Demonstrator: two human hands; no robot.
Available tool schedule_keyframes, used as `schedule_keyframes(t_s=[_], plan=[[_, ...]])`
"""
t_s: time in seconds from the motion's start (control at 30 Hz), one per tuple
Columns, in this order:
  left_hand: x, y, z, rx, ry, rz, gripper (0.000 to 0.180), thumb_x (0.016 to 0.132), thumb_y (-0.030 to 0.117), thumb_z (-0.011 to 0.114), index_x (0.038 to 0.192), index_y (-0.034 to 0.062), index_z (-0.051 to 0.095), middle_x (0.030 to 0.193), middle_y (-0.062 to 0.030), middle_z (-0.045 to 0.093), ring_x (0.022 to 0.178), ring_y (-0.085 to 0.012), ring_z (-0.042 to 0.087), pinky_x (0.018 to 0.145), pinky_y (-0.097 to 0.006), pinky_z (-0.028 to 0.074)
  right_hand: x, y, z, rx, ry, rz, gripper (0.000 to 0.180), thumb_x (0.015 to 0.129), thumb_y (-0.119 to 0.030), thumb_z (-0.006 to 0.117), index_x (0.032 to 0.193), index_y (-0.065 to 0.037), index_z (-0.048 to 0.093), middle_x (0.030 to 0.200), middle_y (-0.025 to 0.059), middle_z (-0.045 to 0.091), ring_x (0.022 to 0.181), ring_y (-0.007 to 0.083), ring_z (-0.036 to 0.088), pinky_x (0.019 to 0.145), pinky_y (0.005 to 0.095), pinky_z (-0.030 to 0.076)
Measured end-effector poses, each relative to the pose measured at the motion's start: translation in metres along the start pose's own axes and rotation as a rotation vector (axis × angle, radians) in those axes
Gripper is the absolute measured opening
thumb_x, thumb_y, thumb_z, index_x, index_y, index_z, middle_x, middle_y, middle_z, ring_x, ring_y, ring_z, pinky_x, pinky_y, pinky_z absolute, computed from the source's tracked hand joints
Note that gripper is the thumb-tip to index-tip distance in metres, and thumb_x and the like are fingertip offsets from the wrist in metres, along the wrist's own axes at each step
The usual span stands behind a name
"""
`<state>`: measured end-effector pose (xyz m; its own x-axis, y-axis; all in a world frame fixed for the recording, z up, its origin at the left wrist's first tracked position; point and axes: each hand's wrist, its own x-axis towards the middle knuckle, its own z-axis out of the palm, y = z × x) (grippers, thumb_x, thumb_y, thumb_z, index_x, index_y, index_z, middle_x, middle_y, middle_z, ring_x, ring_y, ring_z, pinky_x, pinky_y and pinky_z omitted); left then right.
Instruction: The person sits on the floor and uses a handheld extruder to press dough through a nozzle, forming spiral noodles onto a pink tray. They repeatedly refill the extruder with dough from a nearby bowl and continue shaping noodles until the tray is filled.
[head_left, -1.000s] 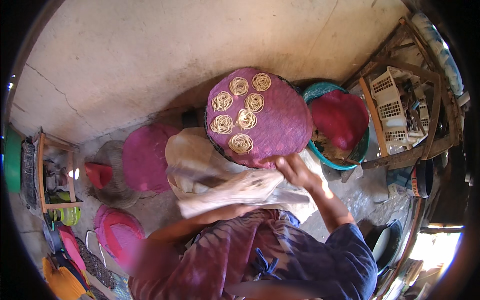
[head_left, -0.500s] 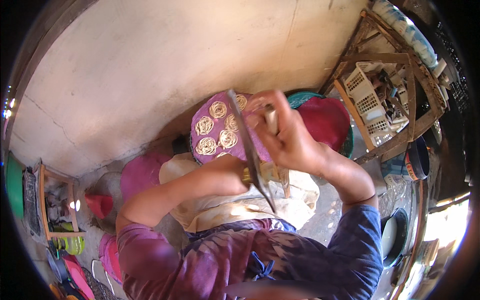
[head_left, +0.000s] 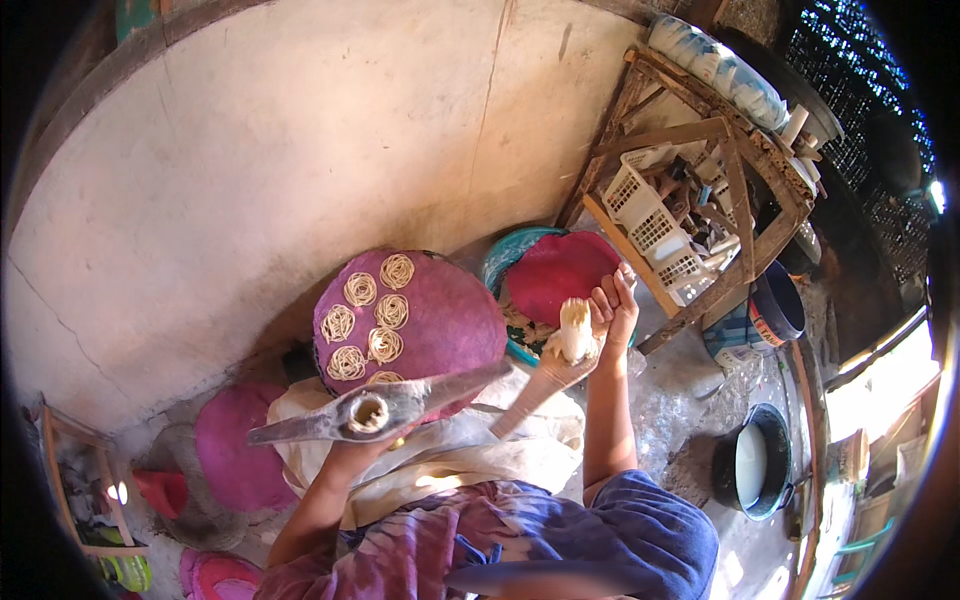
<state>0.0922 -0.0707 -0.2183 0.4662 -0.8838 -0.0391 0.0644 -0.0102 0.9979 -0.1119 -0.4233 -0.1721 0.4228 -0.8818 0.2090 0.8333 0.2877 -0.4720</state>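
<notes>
Closest up, the dark holed bar (head_left: 445, 390) slants above the pale cloth (head_left: 520, 432), left hand (head_left: 384, 446), partly hidden, gripping its underside: looks stiff and weighty, best taken around the middle! Right hand (head_left: 617, 312) clasps the wooden plunger (head_left: 574, 338); its smeared tip looks soft and slippery, so grab bare wood! Beyond, fragile-looking noodle nests (head_left: 390, 312) sit on the round purple tray (head_left: 452, 312)
</notes>
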Motion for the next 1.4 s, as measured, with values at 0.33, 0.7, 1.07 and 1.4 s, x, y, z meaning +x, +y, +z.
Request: schedule_keyframes(t_s=[0.33,0.7,1.07,1.4], plan=[[0.029,0.099,-0.028,-0.812,0.384,0.811,0.029,0.093,0.034,0.057,0.081,0.0154,0.038,0.079,0.0010,0.035,0.070,-0.0126,0.036,0.071,-0.031,0.035,-0.144,0.135,0.040,0.025,0.148,0.821,0.039,0.102,-0.034,0.051,0.134,-0.011,0.048,0.114,0.0067,0.058,0.097,0.0206,0.059,0.093,0.0378,0.045],[-0.018,0.018,-0.073,-0.697,0.567,0.025,0.016,0.092,0.022,0.056,0.082,0.0130,0.047,0.071,0.0013,0.039,0.063,-0.0107,0.041,0.058,-0.028,0.039,-0.208,0.091,0.027,-1.133,-0.712,0.188,0.032,0.074,-0.001,0.071,0.104,-0.012,0.076,0.120,0.0139,0.057,0.112,0.0294,0.053,0.094,0.0404,0.042],[-0.010,0.008,-0.073,-0.697,0.596,0.012,0.020,0.092,0.023,0.058,0.078,0.0148,0.045,0.070,0.0017,0.040,0.062,-0.0103,0.040,0.057,-0.028,0.037,-0.201,0.099,0.038,-1.452,-1.109,-0.195,0.069,0.061,-0.004,0.070,0.126,-0.027,0.066,0.127,0.0053,0.054,0.109,0.0278,0.047,0.090,0.0419,0.036],[-0.004,0.003,-0.072,-0.694,0.542,0.019,0.012,0.089,0.023,0.063,0.090,0.0131,0.055,0.074,0.0032,0.041,0.065,-0.0101,0.040,0.057,-0.027,0.035,-0.200,0.105,0.041,-1.479,-1.075,-0.219,0.058,0.074,0.000,0.066,0.125,-0.030,0.066,0.128,0.0045,0.053,0.107,0.0262,0.048,0.085,0.0404,0.036]])
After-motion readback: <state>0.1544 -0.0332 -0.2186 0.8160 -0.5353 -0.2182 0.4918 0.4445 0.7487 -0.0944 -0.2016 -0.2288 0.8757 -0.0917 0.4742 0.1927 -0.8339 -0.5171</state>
